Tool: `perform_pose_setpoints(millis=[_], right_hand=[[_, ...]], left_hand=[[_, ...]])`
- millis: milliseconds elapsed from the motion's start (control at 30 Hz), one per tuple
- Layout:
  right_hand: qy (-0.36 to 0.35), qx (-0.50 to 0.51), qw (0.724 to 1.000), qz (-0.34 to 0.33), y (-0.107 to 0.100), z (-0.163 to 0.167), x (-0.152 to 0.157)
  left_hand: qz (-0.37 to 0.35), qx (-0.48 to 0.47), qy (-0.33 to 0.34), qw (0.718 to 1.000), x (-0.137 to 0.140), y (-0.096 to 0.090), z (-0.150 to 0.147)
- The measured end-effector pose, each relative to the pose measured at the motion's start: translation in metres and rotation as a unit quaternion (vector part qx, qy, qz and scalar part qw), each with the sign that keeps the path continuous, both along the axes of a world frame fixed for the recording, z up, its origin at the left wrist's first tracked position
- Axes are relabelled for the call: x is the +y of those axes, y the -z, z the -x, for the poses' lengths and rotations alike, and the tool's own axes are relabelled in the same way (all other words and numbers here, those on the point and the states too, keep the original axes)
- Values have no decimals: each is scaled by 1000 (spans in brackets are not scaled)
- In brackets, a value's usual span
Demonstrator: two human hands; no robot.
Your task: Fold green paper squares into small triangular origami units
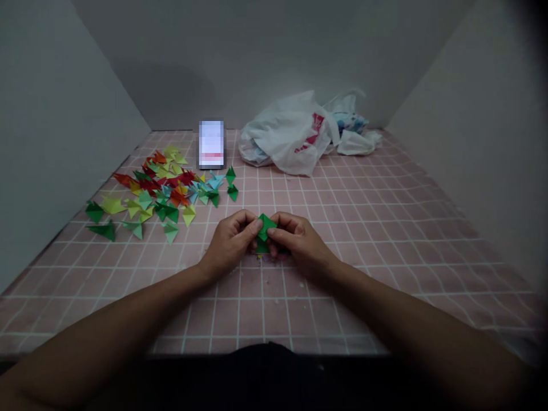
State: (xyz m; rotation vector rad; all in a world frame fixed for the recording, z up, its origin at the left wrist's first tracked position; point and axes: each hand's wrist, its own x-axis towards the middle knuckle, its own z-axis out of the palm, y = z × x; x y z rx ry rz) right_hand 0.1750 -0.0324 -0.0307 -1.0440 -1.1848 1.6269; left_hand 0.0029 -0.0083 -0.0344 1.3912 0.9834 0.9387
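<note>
A small piece of green folded paper (pixel 265 224) is pinched between both hands over the middle of the table. My left hand (pixel 235 234) grips its left side, thumb on the front face. My right hand (pixel 297 235) closes on its right side, thumb and forefinger at the edge. The upper part of the paper forms a diamond shape. More green shows just below it, between the fingers. Under the hands lies something small and multicoloured (pixel 260 257), mostly hidden. The fingertips behind the paper are out of sight.
Many folded paper pieces (pixel 145 208) in red, orange, yellow, green and blue lie at the left. Behind them a phone (pixel 211 144) stands upright, its screen blurred. White plastic bags (pixel 291 134) sit at the back. A pink checked cloth (pixel 368 228) covers the table, with walls around.
</note>
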Motion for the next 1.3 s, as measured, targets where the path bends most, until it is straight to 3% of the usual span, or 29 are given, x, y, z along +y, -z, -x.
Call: perform_pose_setpoints(millis=[433, 633, 833, 1100, 1300], right_hand=[[-6, 20, 1000, 2, 4, 2, 3], [27, 11, 999, -16, 3, 3, 3], [51, 0, 993, -108, 7, 6, 4], [78, -151, 958, -231, 15, 0, 3], [67, -164, 948, -265, 17, -1, 5]], left_hand=[[32, -18, -23, 999, 0, -1, -2], [52, -26, -20, 998, 1, -1, -2], [73, -55, -17, 996, 0, -1, -3], [107, -97, -10, 989, 0, -1, -5], [115, -98, -21, 988, -1, -4, -5]])
